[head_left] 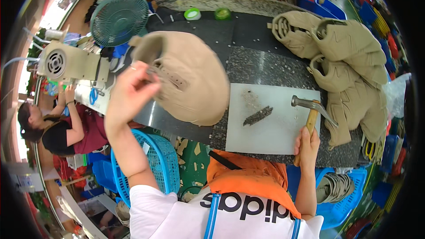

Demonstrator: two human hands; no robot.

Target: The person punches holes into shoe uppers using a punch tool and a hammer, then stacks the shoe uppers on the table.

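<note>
A: count, near to far?
B: one hammer (312,120), one board (274,135), one dark strip (258,116) on it, one tan upper (195,79), a pile (347,46) of more (overlapping, can't count), one fan (118,19).
A: hands?
B: right hand (307,145)'s wrapped round the hammer. left hand (134,92)'s blurry, but pinching the tan upper near its eyelets; it's just right of those fingers, well left of the other hand.

Shiny metal hammer head (304,102), wooden handle (312,121), matt shoe upper (201,77), smooth plastic-looking board (279,135)

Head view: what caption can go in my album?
Left hand by a tan shoe top, right hand holding a hammer.
</note>
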